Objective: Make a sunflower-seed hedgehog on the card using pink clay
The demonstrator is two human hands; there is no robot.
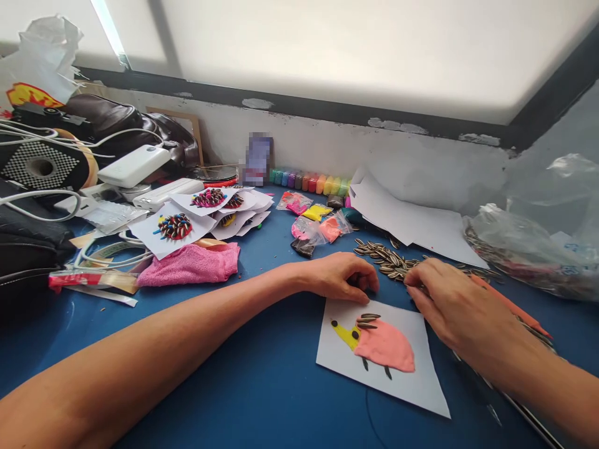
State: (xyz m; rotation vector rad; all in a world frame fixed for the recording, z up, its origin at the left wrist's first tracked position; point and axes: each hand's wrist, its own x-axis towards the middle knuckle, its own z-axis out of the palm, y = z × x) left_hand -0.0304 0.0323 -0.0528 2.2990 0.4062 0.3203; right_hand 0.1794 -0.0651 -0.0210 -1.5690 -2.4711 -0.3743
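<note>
A white sheet (421,386) lies on the blue table, bearing a hedgehog shape of pink clay (386,343) with a yellow clay snout (344,334). Several sunflower seeds (368,320) stick to the upper left of the pink body, and dark pieces form the eye, nose and legs. My left hand (339,276) rests at the sheet's top edge, fingers curled inward; whatever is inside them is hidden. Over the pile of striped sunflower seeds (386,259), my right hand (435,296) has its fingers drawn together, their tips at the seeds. I cannot see what they hold.
Finished seed-and-clay pictures (175,227) lie at left beside a pink cloth (191,265). Clay packets (318,212) sit centre back, before a row of coloured clay (311,182). White paper (412,218) and a plastic bag (538,243) are at right.
</note>
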